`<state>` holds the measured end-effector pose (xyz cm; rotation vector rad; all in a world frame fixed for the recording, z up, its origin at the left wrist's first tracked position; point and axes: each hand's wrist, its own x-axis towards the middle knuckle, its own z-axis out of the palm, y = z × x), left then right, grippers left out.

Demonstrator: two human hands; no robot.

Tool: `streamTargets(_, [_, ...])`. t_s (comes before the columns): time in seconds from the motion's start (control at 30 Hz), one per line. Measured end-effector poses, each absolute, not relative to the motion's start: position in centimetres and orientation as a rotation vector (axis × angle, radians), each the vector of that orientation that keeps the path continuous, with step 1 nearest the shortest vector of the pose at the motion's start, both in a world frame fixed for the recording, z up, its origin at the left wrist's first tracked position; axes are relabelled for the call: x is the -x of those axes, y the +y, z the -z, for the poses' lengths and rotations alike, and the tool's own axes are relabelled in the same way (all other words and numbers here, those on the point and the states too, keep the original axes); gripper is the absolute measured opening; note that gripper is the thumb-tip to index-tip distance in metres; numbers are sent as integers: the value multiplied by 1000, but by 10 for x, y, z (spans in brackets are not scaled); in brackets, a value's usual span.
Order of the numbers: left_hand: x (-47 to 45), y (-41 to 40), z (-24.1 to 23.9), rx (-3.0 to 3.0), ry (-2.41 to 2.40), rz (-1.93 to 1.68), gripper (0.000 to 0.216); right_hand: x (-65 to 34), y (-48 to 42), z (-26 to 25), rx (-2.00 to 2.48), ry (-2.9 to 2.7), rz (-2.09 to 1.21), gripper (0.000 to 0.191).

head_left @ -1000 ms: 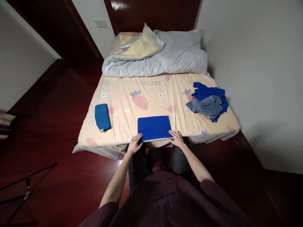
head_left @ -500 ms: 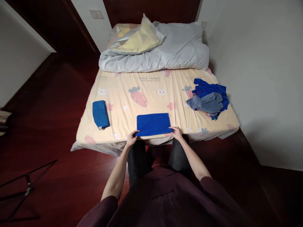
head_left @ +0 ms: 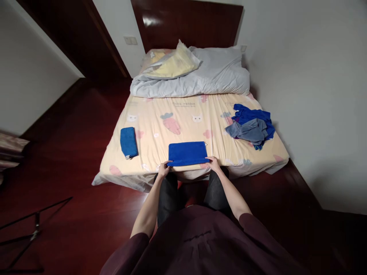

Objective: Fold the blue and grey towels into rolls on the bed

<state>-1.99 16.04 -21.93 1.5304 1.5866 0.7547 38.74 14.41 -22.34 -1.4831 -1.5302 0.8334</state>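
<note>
Blue terry cloth, folded into a flat rectangle, is the towel lying at the near edge of the bed, and its front hem is partly lifted so I cannot make out how many layers it has. The left hand pinches the near left corner, fingers curled around the edge, thumb side hidden beneath the fabric. The right hand grips the near right corner in the same way, its fingertips tucked out of sight. The towel spans the gap between both hands, reaching away from them across the carrot-print sheet. A second folded blue towel sits well apart to the left. A loose heap of blue and grey cloths lies near the right edge. A rumpled grey duvet covers the far end, hiding most of the pillow. A black stand on the floor is cut off at the frame.
</note>
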Motion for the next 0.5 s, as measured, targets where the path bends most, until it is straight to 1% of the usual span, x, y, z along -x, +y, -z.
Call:
streamTargets(0.13, [21, 156, 214, -1553, 1595, -748, 38, -386, 142, 220, 1504, -1513, -842, 15])
streamTargets(0.17, [22, 154, 213, -1558, 1598, -744, 35, -386, 141, 219, 1515, -1510, -848, 14])
streamTargets(0.23, [24, 150, 211, -1559, 1614, -736, 30, -385, 137, 218, 1543, -1505, -860, 29])
streamTargets(0.33, [26, 144, 208, -1545, 1659, -720, 31, -385, 130, 215, 1586, -1510, -862, 48])
streamTargets(0.4, [25, 141, 207, -1535, 1702, -705, 32, -383, 126, 212, 1616, -1519, -846, 53])
streamTargets(0.5, [21, 139, 204, -1526, 1778, -674, 32, -381, 123, 207, 1667, -1543, -815, 54])
